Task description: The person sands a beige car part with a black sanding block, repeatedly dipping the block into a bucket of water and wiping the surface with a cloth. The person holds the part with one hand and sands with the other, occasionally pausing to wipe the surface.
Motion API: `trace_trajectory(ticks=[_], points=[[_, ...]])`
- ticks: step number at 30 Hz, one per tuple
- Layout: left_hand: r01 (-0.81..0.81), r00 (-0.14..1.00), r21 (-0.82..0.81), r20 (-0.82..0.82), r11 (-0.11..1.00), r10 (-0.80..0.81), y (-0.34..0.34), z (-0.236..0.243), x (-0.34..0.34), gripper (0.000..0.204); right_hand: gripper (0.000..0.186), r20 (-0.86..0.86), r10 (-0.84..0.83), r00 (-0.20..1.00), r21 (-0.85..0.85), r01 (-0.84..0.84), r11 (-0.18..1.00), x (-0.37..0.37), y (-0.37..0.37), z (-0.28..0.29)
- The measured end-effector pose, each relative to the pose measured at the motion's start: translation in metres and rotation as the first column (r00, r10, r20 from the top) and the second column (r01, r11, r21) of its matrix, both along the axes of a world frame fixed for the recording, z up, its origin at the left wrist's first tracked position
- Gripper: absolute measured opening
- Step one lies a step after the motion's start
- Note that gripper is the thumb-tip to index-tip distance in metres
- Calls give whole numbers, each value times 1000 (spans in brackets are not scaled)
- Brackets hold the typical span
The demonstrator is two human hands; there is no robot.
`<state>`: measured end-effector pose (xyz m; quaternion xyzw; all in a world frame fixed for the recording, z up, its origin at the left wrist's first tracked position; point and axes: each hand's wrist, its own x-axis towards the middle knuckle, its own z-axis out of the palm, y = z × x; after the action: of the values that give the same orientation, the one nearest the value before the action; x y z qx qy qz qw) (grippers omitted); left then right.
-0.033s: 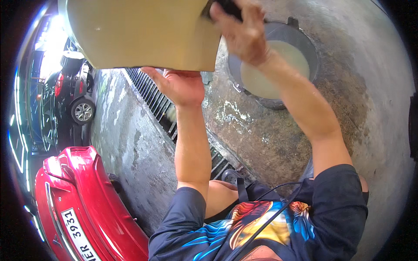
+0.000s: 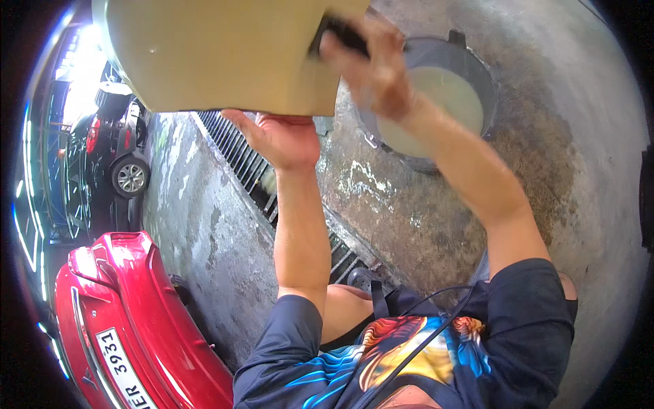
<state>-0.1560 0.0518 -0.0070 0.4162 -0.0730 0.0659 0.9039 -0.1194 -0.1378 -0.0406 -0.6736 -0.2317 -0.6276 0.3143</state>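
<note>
A large tan-gold panel point(image 2: 211, 54) with a smooth painted face fills the upper left, its top running out of view. My left hand point(image 2: 283, 140) supports the panel's lower edge from below, thumb along the edge and the other fingers hidden behind it. At the panel's right side, my right hand point(image 2: 375, 75), smeared by motion, grips a black block point(image 2: 344, 34) that looks like a sanding block. The block lies against the panel's face near its right edge.
Behind my right forearm stands a round dark tub point(image 2: 487, 82) of cloudy liquid on wet concrete. A metal drain grate point(image 2: 238, 157) crosses the floor. To the left are a red car bumper point(image 2: 157, 307) and a dark car point(image 2: 102, 157).
My right hand has moved a little down and left with the black block, bringing more of it over the panel. My left hand and the panel have hardly shifted.
</note>
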Motion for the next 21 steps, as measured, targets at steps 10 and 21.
trace_trajectory(ticks=[10, 21], points=[[-53, 998, -6, -25, 999, 53, -17, 12, 0, 86, 45, 58, -41, 997, -64, 45, 997, 14, -11, -13], [-99, 993, 7, -65, 995, 99, -14, 9, 1, 85, 39, 67, -58, 996, -165, 68, 984, 20, -24, -21]])
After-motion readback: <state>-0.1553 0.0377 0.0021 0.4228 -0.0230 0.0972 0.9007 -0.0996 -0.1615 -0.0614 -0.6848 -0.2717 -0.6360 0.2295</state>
